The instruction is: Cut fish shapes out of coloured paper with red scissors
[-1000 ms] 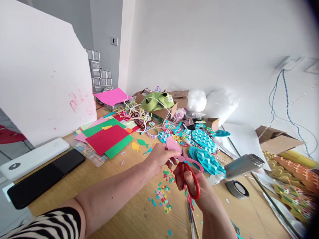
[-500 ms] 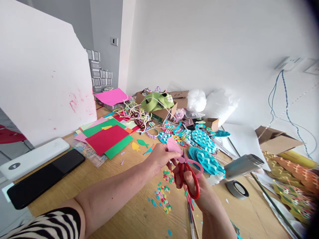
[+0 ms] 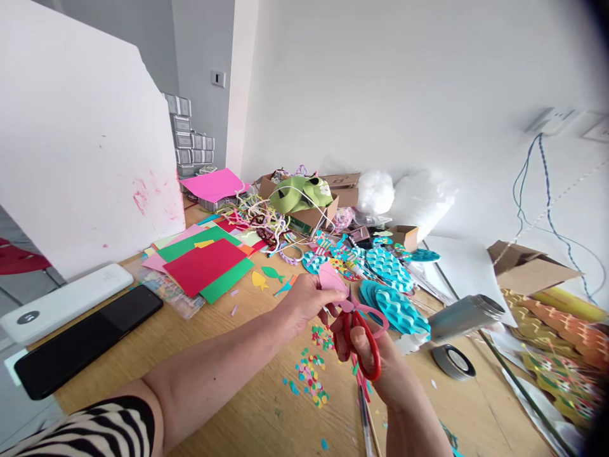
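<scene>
My left hand (image 3: 304, 301) pinches a piece of pink paper (image 3: 329, 279) between thumb and fingers above the table. Close beside it, my right hand (image 3: 368, 355) is wrapped round the red handles of a pair of scissors (image 3: 373, 365). The blades point away from me and meet the pink paper near my left thumb. From the blades a curved pink strip (image 3: 380, 320) of the paper hangs over to the right. Small round paper dots (image 3: 311, 377) in several colours lie on the wood below my hands. A green paper fish (image 3: 273, 273) and a yellow paper fish (image 3: 259, 280) lie further left.
Red and green sheets (image 3: 207, 266), a black phone (image 3: 90, 339) and a white power bank (image 3: 66, 301) are on the left. Blue wavy ovals (image 3: 392, 308), a metal bottle (image 3: 464, 317) and a roll of tape (image 3: 453, 362) stand or lie right. Boxes and yarn fill the back.
</scene>
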`<state>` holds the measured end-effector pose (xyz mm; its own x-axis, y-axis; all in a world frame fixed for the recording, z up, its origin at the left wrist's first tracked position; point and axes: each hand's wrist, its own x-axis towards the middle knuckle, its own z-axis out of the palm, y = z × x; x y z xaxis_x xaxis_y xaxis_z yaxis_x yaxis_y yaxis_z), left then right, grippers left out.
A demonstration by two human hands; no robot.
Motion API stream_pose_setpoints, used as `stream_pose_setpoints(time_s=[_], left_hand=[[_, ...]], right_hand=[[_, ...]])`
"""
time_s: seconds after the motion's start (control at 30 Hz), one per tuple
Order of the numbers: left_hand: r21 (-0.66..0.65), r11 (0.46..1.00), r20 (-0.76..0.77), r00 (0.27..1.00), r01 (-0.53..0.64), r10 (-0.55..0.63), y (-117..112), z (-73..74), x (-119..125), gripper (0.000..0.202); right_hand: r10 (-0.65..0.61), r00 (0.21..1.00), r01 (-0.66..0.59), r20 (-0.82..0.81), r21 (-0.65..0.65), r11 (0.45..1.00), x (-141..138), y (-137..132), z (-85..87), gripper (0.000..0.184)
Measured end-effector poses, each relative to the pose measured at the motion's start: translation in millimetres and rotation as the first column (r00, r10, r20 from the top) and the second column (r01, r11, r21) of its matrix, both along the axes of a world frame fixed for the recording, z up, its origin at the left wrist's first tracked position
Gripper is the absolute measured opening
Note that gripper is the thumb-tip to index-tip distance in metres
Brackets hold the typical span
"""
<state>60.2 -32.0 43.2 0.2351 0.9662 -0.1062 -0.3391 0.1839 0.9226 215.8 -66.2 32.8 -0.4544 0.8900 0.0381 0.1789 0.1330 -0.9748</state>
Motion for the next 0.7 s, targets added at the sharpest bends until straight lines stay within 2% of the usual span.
stream_pose_setpoints(time_s=[0.7], left_hand=[[-0.022,1.0,-0.008,1.0,0.017,-0.017,-0.2,3.2,-1.9,0.012]], right_hand=[[-0.024,1.0,0.024,0.01,-0.013,1.0,-0.9,-2.3,2.2,0.055]])
